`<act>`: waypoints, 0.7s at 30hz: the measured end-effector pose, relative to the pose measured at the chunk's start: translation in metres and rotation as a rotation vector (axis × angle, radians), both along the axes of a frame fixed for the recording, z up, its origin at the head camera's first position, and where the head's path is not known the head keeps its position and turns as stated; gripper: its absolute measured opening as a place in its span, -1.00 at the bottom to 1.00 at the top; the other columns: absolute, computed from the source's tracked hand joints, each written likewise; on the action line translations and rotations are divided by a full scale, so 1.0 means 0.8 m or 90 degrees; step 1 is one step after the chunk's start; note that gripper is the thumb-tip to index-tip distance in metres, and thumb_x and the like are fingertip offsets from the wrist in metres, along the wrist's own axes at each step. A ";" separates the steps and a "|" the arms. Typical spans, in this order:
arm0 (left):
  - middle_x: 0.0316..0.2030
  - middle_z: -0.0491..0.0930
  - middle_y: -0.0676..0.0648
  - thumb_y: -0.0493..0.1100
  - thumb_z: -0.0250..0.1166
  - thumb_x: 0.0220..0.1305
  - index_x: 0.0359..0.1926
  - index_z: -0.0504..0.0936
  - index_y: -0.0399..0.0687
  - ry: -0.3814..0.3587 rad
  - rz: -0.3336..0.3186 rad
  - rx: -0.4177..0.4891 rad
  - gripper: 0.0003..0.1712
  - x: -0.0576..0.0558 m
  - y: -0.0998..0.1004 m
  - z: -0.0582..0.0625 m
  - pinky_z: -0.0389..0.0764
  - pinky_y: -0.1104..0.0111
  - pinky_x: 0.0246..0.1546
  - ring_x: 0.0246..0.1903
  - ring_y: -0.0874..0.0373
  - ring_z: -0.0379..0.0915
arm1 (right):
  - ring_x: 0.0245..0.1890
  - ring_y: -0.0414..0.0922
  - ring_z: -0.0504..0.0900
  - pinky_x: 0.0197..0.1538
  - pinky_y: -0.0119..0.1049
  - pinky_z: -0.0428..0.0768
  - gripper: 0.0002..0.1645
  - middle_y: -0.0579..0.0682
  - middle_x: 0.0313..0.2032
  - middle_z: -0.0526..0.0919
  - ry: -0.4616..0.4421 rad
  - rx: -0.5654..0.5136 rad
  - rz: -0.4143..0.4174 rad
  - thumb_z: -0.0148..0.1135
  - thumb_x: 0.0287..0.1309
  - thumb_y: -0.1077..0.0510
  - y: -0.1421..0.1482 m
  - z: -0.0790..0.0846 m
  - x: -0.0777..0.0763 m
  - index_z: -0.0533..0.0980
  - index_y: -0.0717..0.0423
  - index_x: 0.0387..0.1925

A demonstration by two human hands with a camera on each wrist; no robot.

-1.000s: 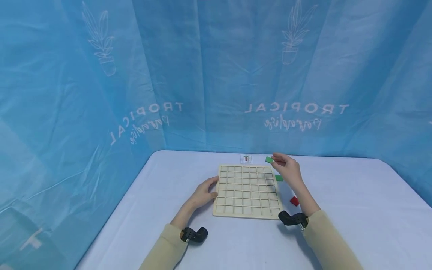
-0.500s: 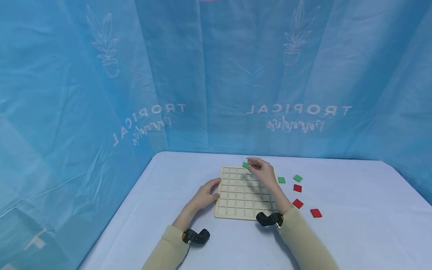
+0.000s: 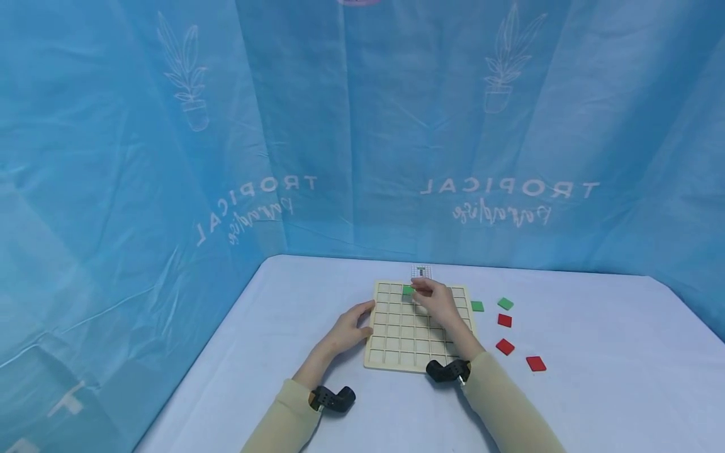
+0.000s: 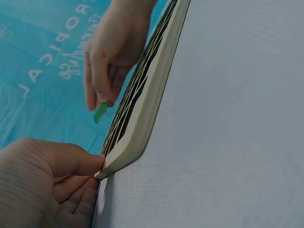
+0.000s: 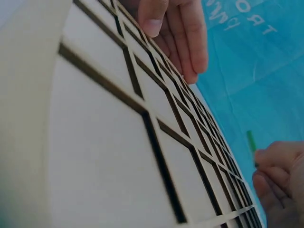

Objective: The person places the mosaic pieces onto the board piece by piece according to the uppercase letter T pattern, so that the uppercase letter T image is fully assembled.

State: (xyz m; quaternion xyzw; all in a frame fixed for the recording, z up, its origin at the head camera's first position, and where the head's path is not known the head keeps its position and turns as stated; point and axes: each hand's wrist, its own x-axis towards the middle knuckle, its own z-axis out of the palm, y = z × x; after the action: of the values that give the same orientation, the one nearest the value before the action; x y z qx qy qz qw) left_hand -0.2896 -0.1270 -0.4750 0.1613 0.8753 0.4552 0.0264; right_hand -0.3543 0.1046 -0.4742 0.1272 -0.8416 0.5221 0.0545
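My right hand (image 3: 437, 302) pinches a small green square tile (image 3: 408, 290) between thumb and fingertips, over the upper part of a pale wooden grid board (image 3: 399, 345). From the left wrist, the green tile (image 4: 100, 113) shows tilted below the fingertips, above the board's surface. At the board's left edge, my left hand (image 3: 347, 330) holds the rim with thumb and fingers. The right wrist view shows the left thumb (image 5: 153, 21) at the rim beyond the grid lines.
Right of the board lie two green tiles (image 3: 505, 304) and several red tiles (image 3: 505, 346) on the white tablecloth (image 3: 595, 377). A small printed grid card (image 3: 421, 271) lies behind the board. Blue curtains (image 3: 391, 126) stand around the table's back and left side.
My right hand has carried the green tile leftward from beyond the board's right corner, then lowered it toward the grid's upper cells. The left hand keeps its place at the edge.
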 end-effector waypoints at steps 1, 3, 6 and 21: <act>0.33 0.22 -0.23 -0.40 0.16 0.17 0.36 0.19 -0.30 0.000 0.000 0.000 -0.29 0.000 0.000 0.000 0.17 0.14 0.33 0.32 -0.07 0.10 | -0.05 -0.02 0.58 0.01 -0.18 0.59 -0.56 0.05 -0.06 0.63 0.001 0.007 0.000 0.22 0.18 0.26 0.000 -0.003 0.000 0.50 0.20 0.12; 0.33 0.22 -0.23 -0.39 0.16 0.18 0.36 0.19 -0.30 -0.001 -0.001 0.002 -0.29 0.001 0.000 0.000 0.17 0.13 0.33 0.33 -0.07 0.09 | -0.07 -0.02 0.59 0.00 -0.19 0.60 -0.57 0.06 -0.07 0.63 0.009 0.019 0.002 0.22 0.17 0.28 -0.001 -0.007 0.001 0.51 0.20 0.11; 0.33 0.21 -0.24 -0.39 0.16 0.18 0.36 0.19 -0.31 0.003 -0.003 0.003 -0.29 0.001 0.000 0.001 0.16 0.13 0.33 0.33 -0.08 0.09 | -0.10 -0.02 0.60 -0.05 -0.18 0.61 -0.57 0.05 -0.08 0.64 0.030 0.039 -0.001 0.23 0.16 0.29 -0.002 -0.010 0.001 0.52 0.19 0.10; 0.32 0.23 -0.22 -0.38 0.17 0.18 0.36 0.20 -0.29 0.002 0.003 -0.007 -0.30 0.001 0.002 0.002 0.16 0.13 0.33 0.33 -0.06 0.10 | -0.10 0.00 0.60 -0.05 -0.14 0.61 -0.59 0.10 -0.06 0.63 0.106 0.144 0.029 0.25 0.13 0.28 0.000 -0.015 -0.001 0.55 0.19 0.06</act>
State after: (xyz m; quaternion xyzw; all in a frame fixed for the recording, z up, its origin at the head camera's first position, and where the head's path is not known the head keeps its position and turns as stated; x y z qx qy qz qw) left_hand -0.2891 -0.1258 -0.4734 0.1598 0.8781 0.4503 0.0251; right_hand -0.3553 0.1048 -0.4862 0.1947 -0.8846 0.4124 0.0977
